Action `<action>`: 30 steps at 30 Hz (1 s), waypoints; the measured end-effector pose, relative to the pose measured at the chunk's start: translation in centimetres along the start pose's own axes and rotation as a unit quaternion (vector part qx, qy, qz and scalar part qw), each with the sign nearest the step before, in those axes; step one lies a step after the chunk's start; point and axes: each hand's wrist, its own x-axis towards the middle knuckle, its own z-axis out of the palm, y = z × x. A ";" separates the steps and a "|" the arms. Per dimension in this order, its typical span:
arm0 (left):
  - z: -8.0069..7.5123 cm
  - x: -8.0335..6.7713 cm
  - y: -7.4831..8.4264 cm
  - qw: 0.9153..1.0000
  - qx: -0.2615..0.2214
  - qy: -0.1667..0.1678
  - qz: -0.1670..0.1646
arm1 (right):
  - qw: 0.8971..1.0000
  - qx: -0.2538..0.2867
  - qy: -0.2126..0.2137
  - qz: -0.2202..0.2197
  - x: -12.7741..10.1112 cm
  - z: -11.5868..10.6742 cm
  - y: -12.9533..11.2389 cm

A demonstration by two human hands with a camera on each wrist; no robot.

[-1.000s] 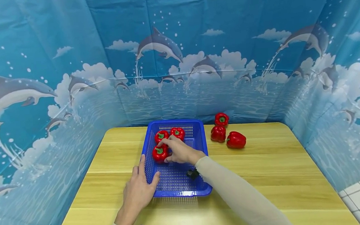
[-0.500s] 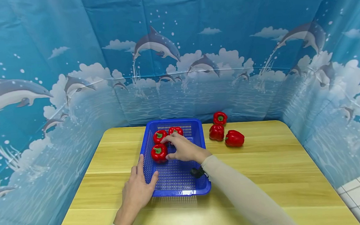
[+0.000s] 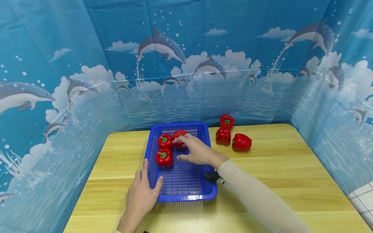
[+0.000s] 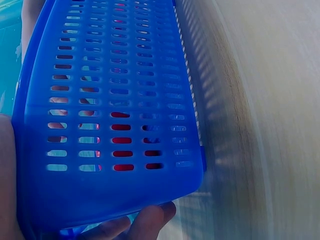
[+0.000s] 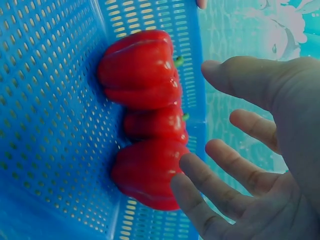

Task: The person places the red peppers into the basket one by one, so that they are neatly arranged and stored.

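Observation:
A blue plastic basket point(image 3: 192, 196) with slotted walls holds three red bell peppers at its left and far side: a near-left pepper point(image 3: 164, 158), a far-left pepper point(image 3: 165, 141) and a far-right pepper point(image 3: 178, 135), partly hidden behind fingers. Over the basket hovers my right hand point(image 3: 196, 150), fingers spread, nothing between them. The right wrist view shows its fingertips point(image 5: 189, 162) close by the peppers point(image 5: 150, 172). My left hand point(image 3: 143, 195) rests at the basket's near-left corner, fingers fairly straight along the outside, thumb over the rim.
Three more red bell peppers lie on the wooden table point(image 3: 268, 175) right of the basket: a back pepper point(image 3: 227, 121), a middle pepper point(image 3: 223, 136) and a pepper on its side point(image 3: 241, 142). A dolphin-print curtain point(image 3: 185, 98) encloses the back and sides.
My right hand has let go of the near-left bell pepper, opened its fingers and drawn back to the right. The left hand stays at the basket's corner. The head view shifts slightly.

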 end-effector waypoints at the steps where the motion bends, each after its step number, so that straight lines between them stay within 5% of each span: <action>1: 0.0 0.1 0.0 1.000 0.000 0.000 0.000 | 1.000 -0.004 0.002 -0.001 -0.1 -0.1 0.0; 15: -0.2 0.3 -0.2 1.000 0.003 0.000 0.001 | 0.999 -0.016 0.029 0.002 -1.3 -2.4 0.6; 30: -0.4 0.7 -0.4 1.000 -0.003 -0.008 -0.003 | 0.995 -0.022 0.092 0.028 -3.6 -4.9 5.2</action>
